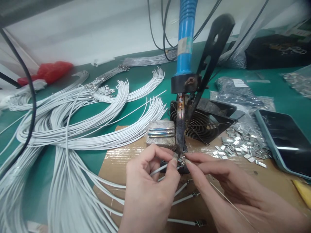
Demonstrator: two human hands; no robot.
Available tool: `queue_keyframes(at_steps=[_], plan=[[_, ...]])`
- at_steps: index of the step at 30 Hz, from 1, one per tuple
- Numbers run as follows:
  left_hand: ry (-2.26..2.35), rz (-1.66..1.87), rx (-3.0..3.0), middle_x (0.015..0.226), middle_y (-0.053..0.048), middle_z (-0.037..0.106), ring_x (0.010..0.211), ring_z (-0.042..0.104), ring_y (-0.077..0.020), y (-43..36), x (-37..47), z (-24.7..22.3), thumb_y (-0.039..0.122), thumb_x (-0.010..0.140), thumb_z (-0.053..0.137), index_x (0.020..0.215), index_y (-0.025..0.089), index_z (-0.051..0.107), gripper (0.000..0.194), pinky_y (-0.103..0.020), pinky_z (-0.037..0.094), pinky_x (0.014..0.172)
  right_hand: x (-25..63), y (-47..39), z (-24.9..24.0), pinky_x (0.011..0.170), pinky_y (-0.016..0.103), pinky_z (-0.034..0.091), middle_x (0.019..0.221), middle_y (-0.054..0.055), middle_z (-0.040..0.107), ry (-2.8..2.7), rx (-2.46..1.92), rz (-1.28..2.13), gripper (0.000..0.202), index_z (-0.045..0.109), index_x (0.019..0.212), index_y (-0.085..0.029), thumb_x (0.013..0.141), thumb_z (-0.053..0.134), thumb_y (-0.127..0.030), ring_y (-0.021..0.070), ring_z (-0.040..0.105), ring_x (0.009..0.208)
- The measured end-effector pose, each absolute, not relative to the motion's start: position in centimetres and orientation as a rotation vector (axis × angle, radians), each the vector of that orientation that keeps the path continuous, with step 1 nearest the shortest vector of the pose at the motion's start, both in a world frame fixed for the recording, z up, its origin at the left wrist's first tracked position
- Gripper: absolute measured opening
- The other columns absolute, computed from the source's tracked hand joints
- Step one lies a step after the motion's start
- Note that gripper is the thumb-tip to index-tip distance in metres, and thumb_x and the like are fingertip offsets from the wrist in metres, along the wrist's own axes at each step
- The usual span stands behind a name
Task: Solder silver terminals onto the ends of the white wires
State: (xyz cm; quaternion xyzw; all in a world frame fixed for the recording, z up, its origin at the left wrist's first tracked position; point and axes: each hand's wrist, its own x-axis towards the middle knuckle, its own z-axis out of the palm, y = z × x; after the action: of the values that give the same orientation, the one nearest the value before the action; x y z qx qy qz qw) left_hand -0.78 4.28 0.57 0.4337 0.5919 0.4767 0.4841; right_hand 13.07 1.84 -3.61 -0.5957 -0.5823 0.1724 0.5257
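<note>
My left hand (150,187) pinches a white cable (158,170) near its end, just below the tip of an upright soldering iron (180,129) with a blue handle. My right hand (225,187) has thumb and forefinger pressed together at a small metal piece (182,160) by the cable end, close to my left fingertips. A thin pale wire (230,203) runs beneath my right hand. Several white cables with metal ends, one of them a cable end (200,222), lie on the cardboard (114,165) under my hands. The exact contact at the iron's tip is partly hidden by my fingers.
Bundles of white cables (97,137) cover the left side. Behind my hands are a grey block (160,139) with metal rods and a black fan (204,124). Loose metal clips (239,145), a phone (286,139) and plastic bags (233,89) lie at right.
</note>
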Motion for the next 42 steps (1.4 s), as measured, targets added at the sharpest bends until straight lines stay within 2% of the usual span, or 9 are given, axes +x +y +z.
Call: queue_keyframes(at_steps=[7,11,16,23,28,34,37,42], plan=[[1.447,1.171,1.052,0.08,0.001,0.074,0.072,0.068,-0.0103,4.22,-0.92,0.49,0.012,0.08,0.075,0.069,0.019,0.067,0.016,-0.013,0.052,0.063,13.14,1.94,-3.54,0.079,0.01,0.06,0.098,-0.008,0.083,-1.393,-1.424,0.4,0.006,0.075,0.087,-0.034,0.091,0.079,-0.032,0.0122,0.082,0.089],[1.445,1.159,1.043,0.08,0.001,0.074,0.071,0.066,-0.0109,4.2,-0.82,0.4,0.013,0.08,0.076,0.069,0.019,0.066,0.015,-0.014,0.051,0.062,13.57,1.89,-3.87,0.08,0.009,0.06,0.099,-0.006,0.084,-1.452,-1.394,0.406,0.006,0.075,0.087,-0.033,0.091,0.079,-0.033,0.013,0.082,0.091],[1.432,1.182,1.05,0.082,0.001,0.074,0.072,0.068,-0.0105,4.14,-0.75,0.37,0.011,0.079,0.076,0.07,0.019,0.067,0.015,-0.013,0.052,0.063,13.0,1.76,-3.73,0.087,0.005,0.055,0.099,-0.009,0.083,-1.388,-1.42,0.432,0.006,0.075,0.088,-0.035,0.091,0.079,-0.031,0.0098,0.081,0.093],[1.434,1.172,1.033,0.081,0.001,0.075,0.071,0.068,-0.0092,4.3,-0.89,0.36,0.01,0.08,0.076,0.07,0.018,0.067,0.015,-0.012,0.052,0.063,13.31,1.85,-3.84,0.083,0.008,0.059,0.102,-0.007,0.083,-1.45,-1.401,0.454,0.004,0.075,0.089,-0.035,0.092,0.078,-0.035,0.0127,0.082,0.093],[1.42,1.194,1.052,0.081,0.001,0.074,0.074,0.07,-0.0095,4.34,-0.81,0.23,0.01,0.08,0.076,0.071,0.018,0.067,0.015,-0.011,0.053,0.065,13.13,1.8,-3.94,0.096,0.009,0.055,0.102,-0.008,0.083,-1.398,-1.401,0.43,0.006,0.075,0.088,-0.034,0.091,0.079,-0.031,0.0119,0.081,0.096],[1.422,1.137,1.06,0.084,0.001,0.074,0.069,0.063,-0.0097,4.2,-1.01,-0.24,0.014,0.083,0.074,0.073,0.018,0.067,0.013,-0.015,0.049,0.059,13.34,1.86,-4.33,0.085,0.011,0.059,0.101,-0.007,0.083,-1.454,-1.386,0.405,0.003,0.076,0.092,-0.034,0.092,0.079,-0.035,0.0134,0.082,0.092],[1.415,1.154,1.084,0.084,0.001,0.073,0.07,0.064,-0.01,4.2,-1.13,-0.31,0.015,0.084,0.073,0.073,0.019,0.067,0.013,-0.015,0.049,0.06,13.51,1.78,-4.33,0.089,0.012,0.058,0.102,-0.008,0.083,-1.436,-1.394,0.404,0.005,0.076,0.094,-0.035,0.092,0.079,-0.031,0.0123,0.081,0.093],[1.414,1.167,1.099,0.084,0.001,0.072,0.075,0.066,-0.011,4.11,-1.15,-0.36,0.015,0.085,0.073,0.074,0.019,0.068,0.013,-0.015,0.05,0.063,13.18,1.67,-3.88,0.089,0.011,0.056,0.103,-0.011,0.082,-1.421,-1.387,0.424,0.006,0.075,0.095,-0.038,0.092,0.079,-0.034,0.0107,0.08,0.095]])
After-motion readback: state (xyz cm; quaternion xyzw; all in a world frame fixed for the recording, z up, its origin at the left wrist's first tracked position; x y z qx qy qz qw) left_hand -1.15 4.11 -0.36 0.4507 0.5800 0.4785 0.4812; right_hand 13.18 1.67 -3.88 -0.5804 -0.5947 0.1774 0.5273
